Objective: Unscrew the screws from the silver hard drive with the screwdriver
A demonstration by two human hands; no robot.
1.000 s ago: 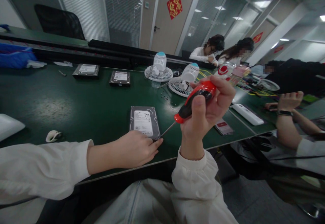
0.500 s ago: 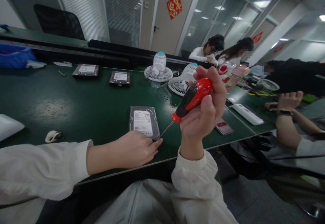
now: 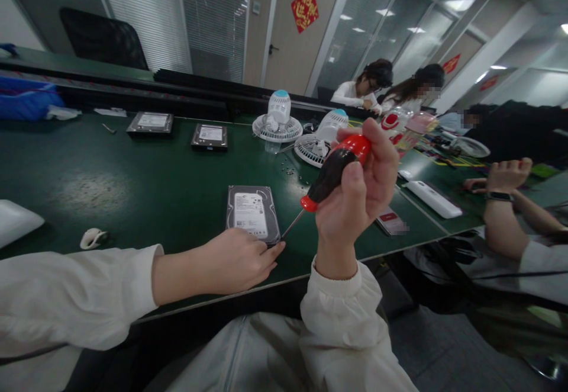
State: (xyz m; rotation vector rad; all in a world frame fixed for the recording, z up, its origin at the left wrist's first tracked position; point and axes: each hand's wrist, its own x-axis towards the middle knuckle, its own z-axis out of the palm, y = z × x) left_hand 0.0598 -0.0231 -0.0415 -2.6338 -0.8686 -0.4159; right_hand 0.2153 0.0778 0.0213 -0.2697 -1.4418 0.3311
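A hard drive [image 3: 249, 213] with a white label lies flat on the green table in front of me. My left hand [image 3: 237, 260] grips its near edge, the index finger reaching to the near right corner; the thumb is hidden. My right hand [image 3: 361, 188] is closed round the red and black handle of a screwdriver [image 3: 331, 173]. The tool is tilted, its thin shaft running down to that same corner by my left fingertip. Whether the tip sits in a screw is too small to see.
Two more hard drives, one [image 3: 149, 123] farther left and another [image 3: 209, 137], lie toward the back. Behind them to the right are small white fans [image 3: 277, 124] and loose screws [image 3: 289, 171]. A phone [image 3: 390, 221] lies at right, near another person's hand [image 3: 508, 176].
My right hand and fingers have turned the screwdriver handle, so more of its black side shows. The thumb has shifted on the handle. The left hand and hard drive have stayed in place.
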